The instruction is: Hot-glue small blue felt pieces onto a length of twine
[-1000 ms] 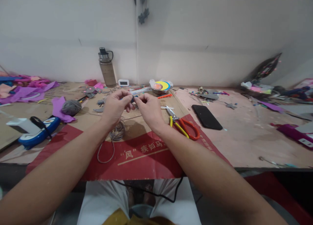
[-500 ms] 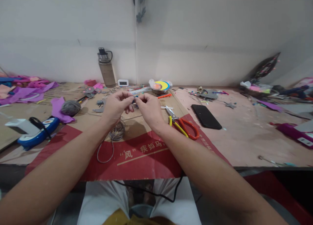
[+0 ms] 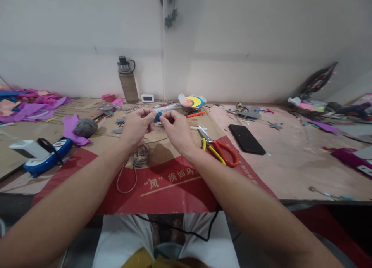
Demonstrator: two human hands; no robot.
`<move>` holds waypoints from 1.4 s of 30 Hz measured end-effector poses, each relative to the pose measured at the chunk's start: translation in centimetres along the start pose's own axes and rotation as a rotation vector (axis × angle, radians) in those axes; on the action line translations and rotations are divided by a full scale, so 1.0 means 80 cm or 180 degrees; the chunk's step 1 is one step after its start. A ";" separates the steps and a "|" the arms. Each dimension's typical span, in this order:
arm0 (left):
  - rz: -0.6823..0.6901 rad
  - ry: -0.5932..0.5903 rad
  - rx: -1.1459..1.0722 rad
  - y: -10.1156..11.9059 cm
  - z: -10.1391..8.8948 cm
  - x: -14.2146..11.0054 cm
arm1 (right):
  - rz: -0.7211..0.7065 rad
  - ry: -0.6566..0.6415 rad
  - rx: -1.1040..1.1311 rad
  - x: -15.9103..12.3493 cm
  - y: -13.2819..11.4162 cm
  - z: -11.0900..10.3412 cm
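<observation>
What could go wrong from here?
The small blue piece, pinched between the left hand and right hand, could slip and drop among the grey scraps. The grey cord, loosely coiled below the left hand, might snag. The red-handled scissors near the right hand could get bumped.

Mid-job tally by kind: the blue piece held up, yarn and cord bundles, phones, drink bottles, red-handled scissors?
Blue piece: 1
Yarn ball and cord coil: 2
Phone: 1
Bottle: 1
Red-handled scissors: 1
Total: 6
</observation>
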State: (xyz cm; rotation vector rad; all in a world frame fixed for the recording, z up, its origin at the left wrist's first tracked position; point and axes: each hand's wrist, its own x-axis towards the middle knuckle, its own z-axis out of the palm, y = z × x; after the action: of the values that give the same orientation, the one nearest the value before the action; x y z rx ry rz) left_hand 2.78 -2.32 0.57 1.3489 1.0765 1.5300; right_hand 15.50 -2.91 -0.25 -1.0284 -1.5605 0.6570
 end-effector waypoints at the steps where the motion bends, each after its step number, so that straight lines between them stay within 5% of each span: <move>1: -0.0005 0.0011 -0.0019 0.000 0.000 0.000 | 0.0009 0.0011 0.0038 0.000 0.000 0.000; 42: 0.0869 -0.0249 0.1680 0.017 -0.006 -0.004 | -0.0015 -0.0082 -0.0269 0.004 0.004 -0.010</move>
State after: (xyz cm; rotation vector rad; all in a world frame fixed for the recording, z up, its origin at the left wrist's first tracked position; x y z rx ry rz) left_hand 2.24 -3.05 1.72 1.9655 1.3477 1.4170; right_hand 16.33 -2.55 -0.16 -1.0824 -1.6244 0.6076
